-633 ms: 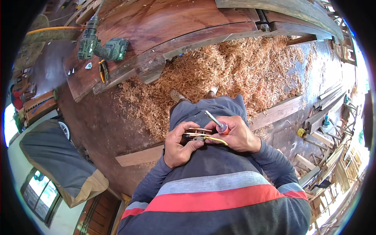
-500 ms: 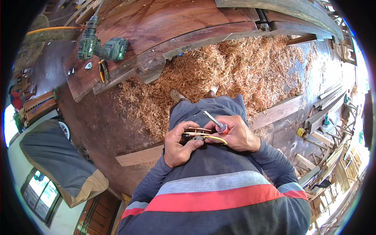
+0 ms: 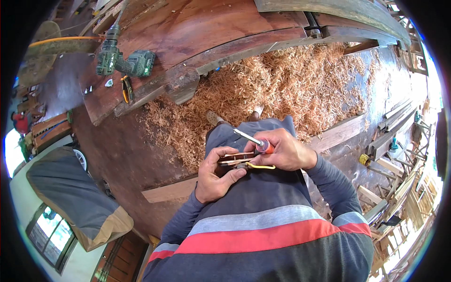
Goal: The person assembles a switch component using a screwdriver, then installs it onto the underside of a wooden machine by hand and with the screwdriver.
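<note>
My left hand (image 3: 213, 177) is closed around a small dark-brown piece with pale strips along its edges (image 3: 233, 160), held above my lap. What the piece is I cannot make out. A short yellow wire (image 3: 262, 166) sticks out of its near right side. My right hand (image 3: 292, 151) grips a screwdriver (image 3: 266, 147) with a red, partly clear handle; its metal shaft points up and to the left, away from the piece. The right thumb and fingertips are close to the piece and the wire, and whether they pinch either is hidden.
On the wooden workbench (image 3: 202, 28) ahead lie a green cordless drill (image 3: 110, 58) and orange-and-black pliers (image 3: 127, 89). Curled wood shavings (image 3: 291, 80) cover the floor around my feet. A draped cover (image 3: 77, 192) stands at left; stacked timber (image 3: 399, 183) is at right.
My right hand has risen slightly, and the screwdriver's shaft now tilts further to the left. The yellow wire sticks out straighter. My left hand keeps its hold on the piece.
</note>
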`<state>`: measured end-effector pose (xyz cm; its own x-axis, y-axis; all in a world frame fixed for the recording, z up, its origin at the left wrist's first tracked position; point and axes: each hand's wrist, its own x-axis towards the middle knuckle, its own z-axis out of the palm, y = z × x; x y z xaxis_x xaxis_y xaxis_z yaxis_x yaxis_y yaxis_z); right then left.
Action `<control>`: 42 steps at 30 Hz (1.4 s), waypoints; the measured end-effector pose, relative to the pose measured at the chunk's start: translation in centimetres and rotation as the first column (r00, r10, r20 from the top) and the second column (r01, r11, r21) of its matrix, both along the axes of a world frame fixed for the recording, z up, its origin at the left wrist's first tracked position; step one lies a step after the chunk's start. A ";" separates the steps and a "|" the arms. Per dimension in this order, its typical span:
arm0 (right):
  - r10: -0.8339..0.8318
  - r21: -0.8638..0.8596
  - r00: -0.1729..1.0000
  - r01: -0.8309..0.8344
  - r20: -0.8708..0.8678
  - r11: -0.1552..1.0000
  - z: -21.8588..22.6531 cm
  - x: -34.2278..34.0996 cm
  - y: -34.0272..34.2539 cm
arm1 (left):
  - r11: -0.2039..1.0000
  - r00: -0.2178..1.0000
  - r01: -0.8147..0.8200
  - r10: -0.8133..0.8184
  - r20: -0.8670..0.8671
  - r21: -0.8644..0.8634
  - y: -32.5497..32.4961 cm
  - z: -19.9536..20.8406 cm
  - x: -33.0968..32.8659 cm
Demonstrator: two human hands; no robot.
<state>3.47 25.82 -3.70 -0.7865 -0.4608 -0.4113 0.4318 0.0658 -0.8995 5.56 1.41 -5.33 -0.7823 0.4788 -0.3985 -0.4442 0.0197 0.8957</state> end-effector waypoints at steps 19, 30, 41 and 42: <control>0.554 0.111 0.782 -0.547 -0.285 0.830 1.6 -8.0 1.6 | 0.792 0.629 -0.150 -0.386 0.675 0.592 1.5 -1.2 -4.1; -0.220 0.282 0.951 0.277 -0.219 0.918 3.3 -5.8 4.0 | 0.652 0.670 -0.249 -0.418 0.614 0.716 1.6 -1.9 -3.8; -0.110 0.360 0.920 0.255 -0.377 0.897 5.3 5.4 5.3 | 0.616 0.816 -0.331 -0.193 0.544 0.715 -0.2 -3.0 -9.6; -0.025 0.373 0.892 0.214 -0.451 0.903 4.9 5.4 5.0 | 0.618 0.823 -0.319 -0.197 0.534 0.719 -0.2 -3.1 -9.8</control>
